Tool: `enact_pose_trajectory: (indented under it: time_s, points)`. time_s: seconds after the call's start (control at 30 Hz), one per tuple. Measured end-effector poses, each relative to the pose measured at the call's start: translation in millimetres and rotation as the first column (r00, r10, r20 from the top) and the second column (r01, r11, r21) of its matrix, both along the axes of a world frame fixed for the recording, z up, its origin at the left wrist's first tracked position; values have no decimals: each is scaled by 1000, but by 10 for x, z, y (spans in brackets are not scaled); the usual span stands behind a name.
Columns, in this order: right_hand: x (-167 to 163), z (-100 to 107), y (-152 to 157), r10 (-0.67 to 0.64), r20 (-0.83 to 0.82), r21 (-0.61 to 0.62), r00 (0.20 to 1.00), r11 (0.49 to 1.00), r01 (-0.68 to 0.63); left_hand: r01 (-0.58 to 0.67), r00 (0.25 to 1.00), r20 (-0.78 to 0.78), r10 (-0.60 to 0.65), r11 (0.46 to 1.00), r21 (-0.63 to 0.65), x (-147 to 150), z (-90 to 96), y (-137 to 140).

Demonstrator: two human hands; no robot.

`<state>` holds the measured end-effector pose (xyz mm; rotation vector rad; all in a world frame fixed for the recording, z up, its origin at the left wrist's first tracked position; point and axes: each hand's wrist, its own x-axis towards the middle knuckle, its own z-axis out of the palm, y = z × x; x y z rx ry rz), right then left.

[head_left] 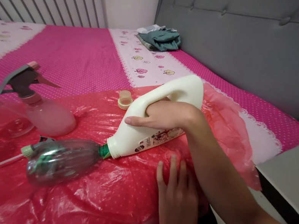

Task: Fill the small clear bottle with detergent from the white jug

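Observation:
My right hand (pixel 164 116) grips a white jug (pixel 126 137) at its handle, with the fingers reaching through the loop and the thumb along the jug's side. The jug lies on its side, uncapped, with its mouth to the left. Against that mouth sits the green neck (pixel 104 151) of a clear plastic bottle (pixel 65 159), also on its side; I cannot tell whether it goes inside. My left hand (pixel 176 188) rests on the red plastic sheet (pixel 98 213) below the jug, fingers apart and holding nothing. A cream cap (pixel 125 99) stands behind the jug.
A spray bottle (pixel 50 116) with pinkish contents stands at left, beside another clear bottle (pixel 14 126). A green-collared spray head (pixel 27 150) with a thin tube lies near the clear bottle. Folded clothes (pixel 164 39) lie farther back on the bed, by a grey padded headboard (pixel 241 41).

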<state>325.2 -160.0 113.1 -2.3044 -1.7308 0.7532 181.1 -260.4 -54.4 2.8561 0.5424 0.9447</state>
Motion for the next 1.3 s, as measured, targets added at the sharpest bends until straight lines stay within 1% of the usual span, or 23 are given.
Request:
enact_pose_trajectory:
  time_s: [0.3,0.43,0.53,0.67,0.9,1.1,1.2,1.3]
  points:
    - [26,-15,19,21,41,20,999,1000,-22,-38,999,25,39,999,-35,25,28,1]
    - [62,-44,30,47,33,64,998,997,-49,-37,999,-20,37,999,17,-14,33,-31]
    - [54,-30,38,42,40,46,998,998,-44,-26,998,-59,29,998,49,-35,30,-66]
    - [10,9,44,14,54,7,998,1000,-14,-42,998,-41,43,999,17,-17,14,-95]
    - [-6,3,50,-5,26,3,1000,1000,5,-76,997,8,76,997,-20,17,-50,-114]
    - [-1,31,99,-29,38,-41,999,999,31,-84,994,54,91,990,-116,-10,-119,-153]
    - [20,1,127,-24,32,-23,999,999,25,-77,992,88,94,982,-172,-34,-160,-155]
    - [44,-51,123,-2,23,12,1000,1000,2,-57,990,117,81,979,-195,-72,-167,-121]
